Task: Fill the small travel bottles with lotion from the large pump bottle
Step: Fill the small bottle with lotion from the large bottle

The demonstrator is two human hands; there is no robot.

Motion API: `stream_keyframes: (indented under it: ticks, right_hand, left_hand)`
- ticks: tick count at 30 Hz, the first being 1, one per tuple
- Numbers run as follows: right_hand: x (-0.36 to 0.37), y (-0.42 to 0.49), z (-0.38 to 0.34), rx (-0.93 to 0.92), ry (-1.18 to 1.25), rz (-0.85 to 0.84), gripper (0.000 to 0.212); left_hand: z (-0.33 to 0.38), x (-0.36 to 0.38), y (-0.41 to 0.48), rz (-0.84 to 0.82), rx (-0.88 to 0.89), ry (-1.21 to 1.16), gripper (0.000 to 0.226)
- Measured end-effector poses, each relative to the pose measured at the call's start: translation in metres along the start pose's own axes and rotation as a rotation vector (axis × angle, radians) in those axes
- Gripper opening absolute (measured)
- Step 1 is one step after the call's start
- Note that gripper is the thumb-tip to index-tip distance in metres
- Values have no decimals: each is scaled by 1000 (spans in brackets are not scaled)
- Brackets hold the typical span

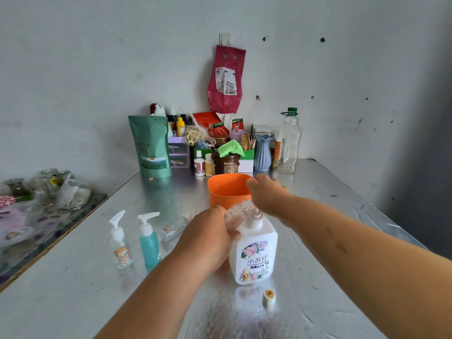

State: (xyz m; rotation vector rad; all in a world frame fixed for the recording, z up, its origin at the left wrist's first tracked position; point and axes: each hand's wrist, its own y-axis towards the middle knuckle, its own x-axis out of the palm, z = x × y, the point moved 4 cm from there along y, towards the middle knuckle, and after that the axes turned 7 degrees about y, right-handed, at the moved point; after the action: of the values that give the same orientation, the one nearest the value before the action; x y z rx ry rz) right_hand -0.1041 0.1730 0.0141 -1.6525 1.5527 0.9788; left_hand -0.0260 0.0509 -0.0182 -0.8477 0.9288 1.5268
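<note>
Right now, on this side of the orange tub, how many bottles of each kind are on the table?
Large white bottle: 1
Small standing pump bottles: 2 (clear pump bottle, teal pump bottle)
Small clear bottle lying on its side: 1
Total: 4

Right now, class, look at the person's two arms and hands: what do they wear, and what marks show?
Both are bare. The left forearm and left hand show no sleeve, glove, watch or ring. The right forearm and right hand are likewise uncovered, and the right forearm carries a few small marks. The upper arms are out of frame.
</note>
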Motion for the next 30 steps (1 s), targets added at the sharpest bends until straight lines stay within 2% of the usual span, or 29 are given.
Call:
stream_keyframes:
  ticks: [4, 6, 15, 21, 30]
  right_hand:
    - [8, 10, 0, -26, 11, 8, 22]
    - [10, 12, 3, -7, 49, 17, 26]
    - [16, 7, 4, -34, -49, 12, 41]
    - [6, 3, -1, -62, -166, 43, 35]
    - [10, 15, 2, -21, -43, -9, 22]
  left_hand:
    - [-3, 1, 2, 13, 2, -16, 31]
    - [-4, 1, 3, 24, 8, -13, 32]
    - [-7, 8, 3, 12, 10, 0, 28]
    - [-4, 1, 2, 10, 10, -10, 36]
    - [-5, 1, 7, 18, 26, -1, 34]
